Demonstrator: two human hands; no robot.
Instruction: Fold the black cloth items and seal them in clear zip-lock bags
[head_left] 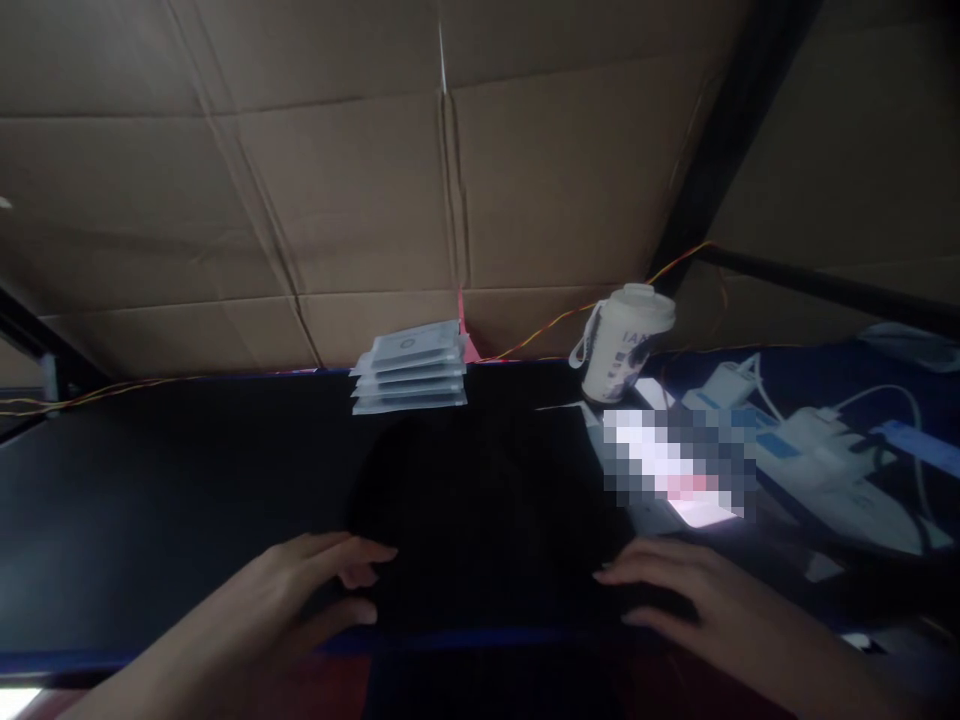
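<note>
My left hand [319, 580] hovers at or rests on the near part of the black tabletop [150, 500], thumb and fingers apart, with nothing visible between them. On the other side my right hand [675, 590] is held much the same way, its thumb and fingers spread. Between the two lies a very dark, rounded patch [487, 520]; whether it is black material or shadow I cannot tell. Beyond it, a stack of several flat packets in clear, pale plastic [411, 370] lies at the back of the table.
At the back right stands a white lidded cup [626, 345] with a strap. A lit, pixelated screen [675, 465] lies before it. Further right are a white power strip [817, 450] with plugs and cables. Cardboard [360, 200] walls the back, and a thin yellow-red wire [547, 328] runs along it.
</note>
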